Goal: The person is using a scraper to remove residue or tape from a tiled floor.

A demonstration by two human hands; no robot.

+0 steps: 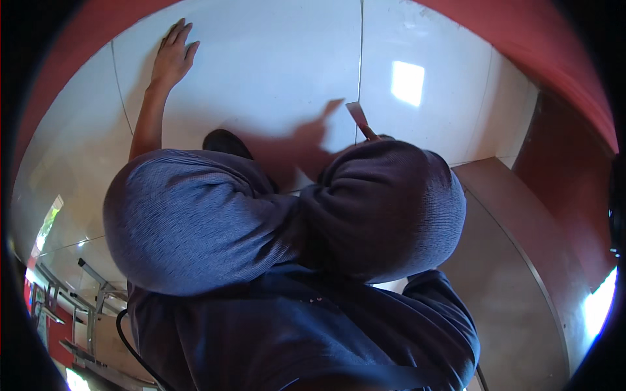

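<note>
My left hand (173, 60) is stretched out at the upper left over the glossy white tiled floor (261, 65). Its fingers are extended, nothing is in them, and the palm seems to lie on the tile. Beyond my right knee only a few fingers of my right hand (370, 133) show, closed around a flat scraper (356, 113). Its thin, wide blade points up and away, beside a dark seam between tiles (359, 72). Most of the right hand and the scraper's handle are hidden by my knee. Whether the blade touches the tile, I cannot tell.
My bent knees in dark trousers (189, 215) fill the middle, with a dark shoe (227, 143) beyond the left one. Red walls (548, 52) rise along the far side. A brownish board-like surface (502, 287) is at right. Metal-framed furniture (98, 287) stands at lower left.
</note>
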